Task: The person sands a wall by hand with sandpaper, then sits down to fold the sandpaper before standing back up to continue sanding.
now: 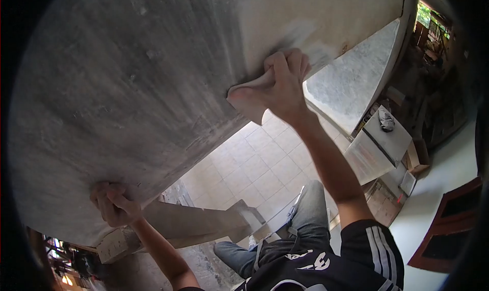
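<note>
Head view: right hand (288, 82) gripping folded sheet (250, 106) against grey panel (127, 97), near panel's lower edge; left hand (114, 205) curling against panel farther left, cannot tell if gripping anything. Sheet possibly slipping or tearing from any loose pinch; panel possibly scratching from any lopsided pressure. Panel showing dark streaks, paler patch toward its right. Tiled floor (260, 156) lying below panel, pale wall (443, 184) standing well apart from panel's right.

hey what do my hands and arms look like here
Your left hand and right hand are ungloved, with no watch or bracelet showing. The right sleeve is short and black with white stripes; the left sleeve barely shows.
</note>
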{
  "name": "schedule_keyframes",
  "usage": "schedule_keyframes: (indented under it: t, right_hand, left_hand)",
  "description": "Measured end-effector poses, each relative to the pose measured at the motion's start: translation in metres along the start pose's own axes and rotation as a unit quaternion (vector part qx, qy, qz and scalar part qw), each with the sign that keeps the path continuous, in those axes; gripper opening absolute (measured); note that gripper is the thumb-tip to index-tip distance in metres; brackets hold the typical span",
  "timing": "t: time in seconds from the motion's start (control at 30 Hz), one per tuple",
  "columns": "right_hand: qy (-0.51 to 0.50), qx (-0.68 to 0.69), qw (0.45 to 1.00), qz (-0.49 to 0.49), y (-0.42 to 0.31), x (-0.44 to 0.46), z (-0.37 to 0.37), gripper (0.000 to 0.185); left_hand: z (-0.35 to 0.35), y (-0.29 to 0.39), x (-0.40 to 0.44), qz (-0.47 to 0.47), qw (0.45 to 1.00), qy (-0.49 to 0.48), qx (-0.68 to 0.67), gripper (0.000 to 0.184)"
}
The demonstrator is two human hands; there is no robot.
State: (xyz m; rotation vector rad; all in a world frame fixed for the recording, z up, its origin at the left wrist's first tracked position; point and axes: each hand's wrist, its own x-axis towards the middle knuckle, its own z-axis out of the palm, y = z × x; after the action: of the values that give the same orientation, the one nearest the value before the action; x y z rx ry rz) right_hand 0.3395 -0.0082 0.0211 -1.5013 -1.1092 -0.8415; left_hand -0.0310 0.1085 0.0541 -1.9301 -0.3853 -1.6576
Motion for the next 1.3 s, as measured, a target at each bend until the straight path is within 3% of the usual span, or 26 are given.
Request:
schedule_keyframes:
  t: [0.1, 0.2, 0.3, 0.4, 0.47, 0.5, 0.63, 0.7, 0.73, 0.83, 0.9, 0.93, 1.03, 1.07, 1.13, 1.2, 1.23, 1.3]
  right_hand:
    - [-0.035, -0.040, 0.998, 0.037, 0.031, 0.001, -0.017, 0.070]
    - [-0.020, 0.012, 0.994, 0.105, 0.056, 0.002, -0.017, 0.061]
    - [-0.019, -0.040, 0.999, -0.028, 0.030, 0.001, -0.007, 0.061]
    - [0.005, -0.012, 0.995, -0.102, 0.018, 0.015, -0.015, 0.071]
    - [0.023, -0.050, 0.992, -0.118, 0.058, 0.026, -0.021, 0.074]
    - [-0.010, -0.051, 0.997, -0.052, 0.062, 0.033, -0.032, 0.077]
    - [0.066, -0.038, 0.993, -0.090, 0.050, 0.026, -0.017, 0.077]
    - [0.005, 0.014, 0.997, -0.072, 0.023, 0.016, -0.006, 0.078]
    - [0.006, -0.026, 0.991, -0.134, 0.010, 0.016, -0.013, 0.081]
    - [-0.009, -0.017, 0.991, -0.129, 0.039, 0.024, -0.023, 0.078]
    - [-0.064, 0.027, 0.997, 0.017, 0.051, 0.030, -0.029, 0.067]
    - [0.025, -0.047, 0.998, -0.045, 0.049, 0.028, -0.032, 0.064]
    - [-0.002, 0.018, 0.999, -0.050, 0.019, 0.022, -0.018, 0.064]
    - [0.040, 0.072, 0.992, -0.097, 0.009, 0.014, -0.001, 0.070]
    - [0.013, 0.015, 0.991, -0.134, -0.008, 0.011, 0.002, 0.069]
    - [-0.017, 0.037, 0.995, -0.094, 0.024, 0.020, -0.012, 0.068]
    - [-0.082, 0.000, 0.996, -0.047, 0.041, 0.023, -0.021, 0.070]
    - [-0.024, 0.044, 0.998, 0.026, 0.054, 0.023, -0.023, 0.071]
  left_hand:
    - [-0.007, -0.002, 0.003, 0.004, 1.000, -0.014, -0.022, 0.037]
    - [-0.009, 0.001, 0.003, 0.007, 0.999, -0.020, -0.024, 0.038]
    - [-0.002, 0.001, 0.001, 0.009, 1.000, -0.012, -0.017, 0.038]
    - [-0.004, -0.004, -0.003, 0.011, 1.000, -0.014, -0.017, 0.038]
    - [-0.007, -0.003, 0.000, 0.017, 0.999, -0.015, -0.028, 0.039]
    - [-0.008, -0.002, 0.001, 0.015, 1.000, -0.014, -0.018, 0.039]
    - [-0.002, 0.000, -0.002, -0.005, 1.000, -0.004, -0.016, 0.038]
    - [0.001, 0.000, -0.005, -0.011, 1.000, 0.004, -0.020, 0.038]
    - [0.000, -0.001, -0.005, -0.007, 1.000, 0.005, -0.015, 0.038]
    - [-0.006, -0.003, 0.000, -0.003, 0.999, -0.030, -0.027, 0.038]
    - [-0.012, -0.005, -0.001, -0.002, 0.999, -0.040, -0.025, 0.037]
    - [-0.012, -0.006, -0.001, 0.007, 0.999, -0.041, -0.025, 0.037]
    - [-0.011, -0.014, -0.011, 0.010, 0.999, -0.033, -0.017, 0.034]
    - [-0.008, -0.016, -0.013, 0.009, 0.999, -0.027, -0.016, 0.033]
    - [-0.005, -0.013, -0.009, 0.001, 0.999, -0.019, -0.025, 0.032]
    - [-0.012, -0.009, -0.007, 0.007, 0.999, -0.023, -0.035, 0.032]
    - [-0.013, -0.007, -0.003, 0.020, 0.998, -0.030, -0.045, 0.032]
    - [-0.015, -0.007, 0.000, 0.024, 0.999, -0.033, -0.032, 0.032]
